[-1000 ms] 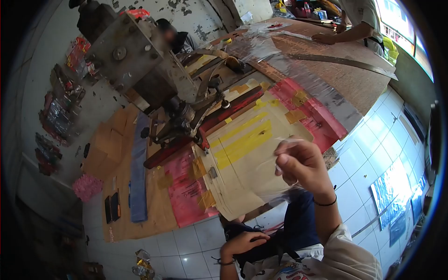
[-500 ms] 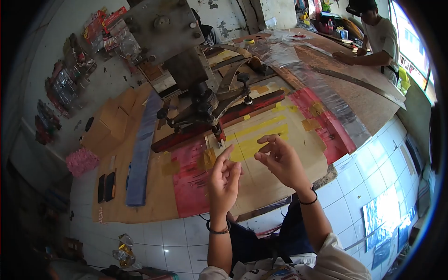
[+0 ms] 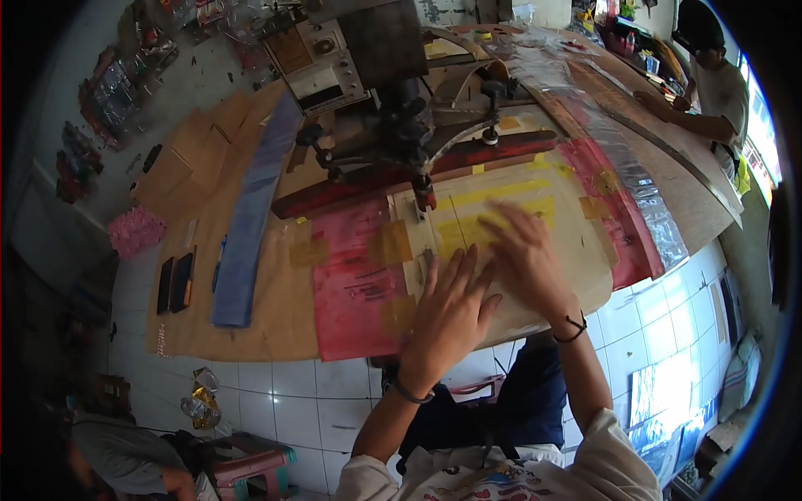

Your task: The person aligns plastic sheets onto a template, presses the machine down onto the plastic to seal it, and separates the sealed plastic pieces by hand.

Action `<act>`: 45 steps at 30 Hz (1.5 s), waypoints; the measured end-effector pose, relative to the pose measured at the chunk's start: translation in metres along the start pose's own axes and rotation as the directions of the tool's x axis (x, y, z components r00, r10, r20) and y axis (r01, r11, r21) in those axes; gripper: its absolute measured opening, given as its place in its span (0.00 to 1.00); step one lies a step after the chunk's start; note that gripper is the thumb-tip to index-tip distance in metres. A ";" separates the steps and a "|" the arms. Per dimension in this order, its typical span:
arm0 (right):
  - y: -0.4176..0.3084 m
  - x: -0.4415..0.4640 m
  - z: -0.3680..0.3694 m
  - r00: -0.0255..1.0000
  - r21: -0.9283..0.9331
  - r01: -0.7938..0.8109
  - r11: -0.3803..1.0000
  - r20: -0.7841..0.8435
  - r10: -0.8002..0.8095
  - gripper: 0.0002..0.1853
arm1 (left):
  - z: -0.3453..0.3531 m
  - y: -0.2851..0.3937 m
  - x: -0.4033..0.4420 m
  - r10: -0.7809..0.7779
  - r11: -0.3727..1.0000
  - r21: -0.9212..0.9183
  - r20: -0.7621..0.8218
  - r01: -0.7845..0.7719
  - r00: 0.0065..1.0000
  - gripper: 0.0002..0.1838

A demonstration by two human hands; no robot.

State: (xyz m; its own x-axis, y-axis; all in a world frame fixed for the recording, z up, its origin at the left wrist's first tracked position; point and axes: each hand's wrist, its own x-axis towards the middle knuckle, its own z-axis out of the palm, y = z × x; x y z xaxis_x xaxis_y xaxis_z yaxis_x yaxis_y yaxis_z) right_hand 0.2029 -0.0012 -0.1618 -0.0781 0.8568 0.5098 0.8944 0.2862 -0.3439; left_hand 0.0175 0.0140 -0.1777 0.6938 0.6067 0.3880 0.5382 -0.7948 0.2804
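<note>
My left hand (image 3: 451,307) lies palm down with its fingers spread over the tan sheet (image 3: 576,259) at the front of the work table. Nothing shows in its grip. Just right of it, my right hand (image 3: 535,263) reaches over the sheet's yellow tape strips (image 3: 501,196), fingers stretched out and blurred at the tips. Beyond both hands stands a machine head (image 3: 405,117) with dark metal arms, above a long red-and-black bar (image 3: 359,185). A small red-tipped part (image 3: 424,196) hangs down close to the sheet. Red sheets (image 3: 351,288) with amber tape flank the tan one.
A blue folded strip (image 3: 251,242), two dark phone-like objects (image 3: 181,284) and a pink bundle (image 3: 138,232) are on the left. Another person (image 3: 710,92) works at the far right of a second table (image 3: 677,159). A stool (image 3: 255,472) stands low on the left.
Both hands have come down from being raised and curled to stretched out over the tan sheet. The camera view has shifted, so the machine appears farther right.
</note>
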 end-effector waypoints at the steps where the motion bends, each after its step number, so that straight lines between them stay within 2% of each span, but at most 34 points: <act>1: 0.001 -0.002 0.003 0.998 0.008 -0.031 0.999 0.061 0.031 0.23 | -0.001 -0.002 0.000 0.006 1.000 0.026 0.001 -0.006 1.000 0.27; 3: 0.004 -0.002 0.012 0.977 0.014 -0.099 0.995 0.189 0.094 0.22 | -0.004 -0.005 0.002 0.014 0.997 0.070 0.003 -0.015 1.000 0.27; 9: 0.008 0.017 0.019 0.976 -0.097 -0.067 0.993 0.199 0.085 0.28 | -0.013 -0.024 0.014 0.012 0.998 0.068 0.074 -0.017 0.997 0.32; 10: 0.007 0.017 0.022 0.969 -0.129 -0.068 0.989 0.228 0.096 0.29 | -0.012 -0.029 0.014 0.014 0.996 0.084 0.086 -0.021 0.996 0.38; 15: 0.005 0.029 0.022 0.939 -0.252 -0.039 0.967 0.321 0.121 0.32 | -0.017 -0.045 0.015 0.083 0.982 0.153 0.189 -0.113 0.979 0.45; 17: 0.010 0.032 0.029 0.955 -0.224 -0.037 0.974 0.279 0.100 0.31 | -0.023 -0.052 0.022 0.127 0.976 0.142 0.243 -0.165 0.962 0.45; 21: 0.017 0.042 0.033 0.978 -0.191 -0.040 0.981 0.194 0.077 0.27 | -0.015 -0.072 0.029 0.230 0.970 0.044 0.174 -0.241 0.958 0.46; 23: 0.015 0.041 0.033 0.988 -0.103 -0.054 0.993 0.136 0.068 0.24 | -0.012 -0.082 0.033 0.267 0.963 -0.021 0.131 -0.267 0.955 0.47; 30: 0.014 0.045 0.025 0.994 0.063 -0.035 0.997 0.104 0.028 0.15 | -0.009 -0.085 0.034 0.231 0.956 -0.188 0.012 -0.224 0.973 0.45; 33: 0.009 0.045 0.019 0.988 0.071 -0.047 0.996 0.153 0.035 0.14 | -0.009 -0.088 0.032 0.224 0.947 -0.235 -0.008 -0.219 0.975 0.44; 36: 0.009 0.037 0.014 0.992 0.093 -0.076 0.993 0.111 0.065 0.12 | -0.011 -0.088 0.032 0.219 0.947 -0.241 0.003 -0.212 0.976 0.43; 40: -0.005 -0.011 -0.005 0.968 0.068 -0.250 0.966 -0.017 0.252 0.12 | -0.014 -0.088 0.033 0.227 0.953 -0.210 0.013 -0.219 0.974 0.43; 42: -0.014 -0.049 -0.012 0.957 0.033 -0.289 0.957 -0.009 0.289 0.15 | -0.014 -0.087 0.033 0.221 0.954 -0.207 0.000 -0.216 0.975 0.43; 45: -0.038 -0.075 -0.015 0.967 -0.156 -0.249 0.956 0.017 0.255 0.19 | -0.013 -0.087 0.032 0.231 0.959 -0.171 0.010 -0.226 0.973 0.44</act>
State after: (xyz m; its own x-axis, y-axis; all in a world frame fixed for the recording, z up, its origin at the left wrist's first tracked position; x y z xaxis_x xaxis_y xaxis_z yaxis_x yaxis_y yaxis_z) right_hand 0.1811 -0.0829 -0.1752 0.1449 0.9085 0.3919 0.9430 -0.0068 -0.3328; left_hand -0.0133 0.1026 -0.1787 0.8042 0.4065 0.4337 0.2773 -0.9019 0.3311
